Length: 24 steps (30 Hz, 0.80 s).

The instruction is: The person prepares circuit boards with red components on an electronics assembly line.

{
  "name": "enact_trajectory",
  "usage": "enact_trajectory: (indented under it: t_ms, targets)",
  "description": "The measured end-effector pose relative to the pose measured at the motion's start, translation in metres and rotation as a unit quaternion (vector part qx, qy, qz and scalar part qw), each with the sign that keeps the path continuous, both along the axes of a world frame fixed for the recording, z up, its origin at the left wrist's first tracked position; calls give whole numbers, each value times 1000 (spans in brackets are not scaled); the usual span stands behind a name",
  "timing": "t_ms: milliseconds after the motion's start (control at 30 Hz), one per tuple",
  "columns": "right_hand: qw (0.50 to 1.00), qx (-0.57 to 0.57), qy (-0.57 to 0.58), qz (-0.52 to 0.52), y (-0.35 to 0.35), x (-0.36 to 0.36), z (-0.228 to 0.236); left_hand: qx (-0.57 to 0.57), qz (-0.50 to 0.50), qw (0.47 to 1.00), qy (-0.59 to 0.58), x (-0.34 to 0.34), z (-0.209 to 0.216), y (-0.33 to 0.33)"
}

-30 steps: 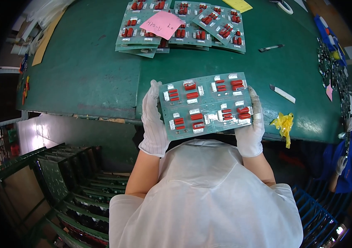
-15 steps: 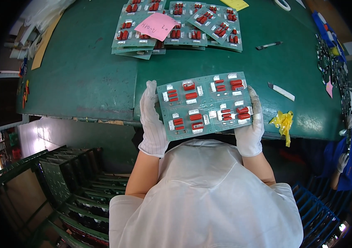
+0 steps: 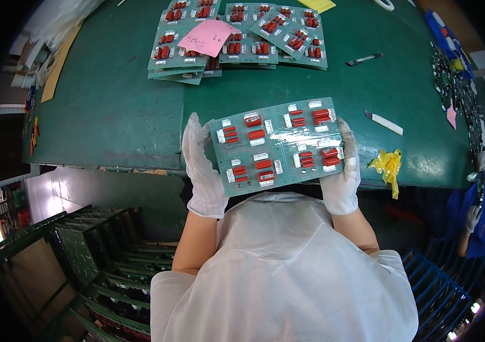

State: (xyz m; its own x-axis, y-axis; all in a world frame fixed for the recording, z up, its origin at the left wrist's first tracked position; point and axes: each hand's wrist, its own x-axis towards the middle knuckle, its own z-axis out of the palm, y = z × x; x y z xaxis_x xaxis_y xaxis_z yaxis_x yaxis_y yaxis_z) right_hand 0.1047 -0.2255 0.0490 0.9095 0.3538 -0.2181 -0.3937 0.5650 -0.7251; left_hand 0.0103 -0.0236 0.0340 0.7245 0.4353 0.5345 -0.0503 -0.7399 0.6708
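A pale green circuit board (image 3: 276, 161) with red block-shaped components and white printed patches is held up between my hands, just above the table's near edge. It tilts, its right side a little higher. My left hand (image 3: 204, 171), in a white striped glove, supports the board's left edge, its fingers stretched upward alongside. At the opposite edge my right hand (image 3: 342, 176), also gloved in white, grips the board; its fingertips are greyed. The parts of both hands behind the board are hidden.
Stacked similar circuit boards (image 3: 237, 48) lie at the back, with a pink note (image 3: 208, 37) on top. On the green table (image 3: 117, 114) are a pen (image 3: 364, 59), a white-handled cutter (image 3: 384, 122) and crumpled yellow plastic (image 3: 389, 166). A person in blue (image 3: 484, 228) is at right.
The board has shifted slightly left and tilted, a bright glare now crossing it. My left hand has moved left with its fingers a little farther from the board's upper edge.
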Motion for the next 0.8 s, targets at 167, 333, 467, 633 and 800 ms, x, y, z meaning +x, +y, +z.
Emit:
enact_trajectory:
  t_ms: [167, 333, 467, 633, 800]
  targets:
    - [1000, 1, -14, 4, -2, 1, -7, -1, -6, 1000, -7, 0, -4, 2]
    - [1000, 9, -7, 13, -2, 1, -4, -4, 1, 1000, -4, -1, -7, 3]
    - [999, -17, -36, 14, -3, 1, -10, -10, 3, 1000, 4, -2, -10, 3]
    - [997, -67, -39, 6, -2, 2, -12, 19, 11, 1000, 20, -2, -10, 5]
    - [999, -36, -23, 10, -2, 2, -9, 7, 9, 1000, 18, -2, -11, 5]
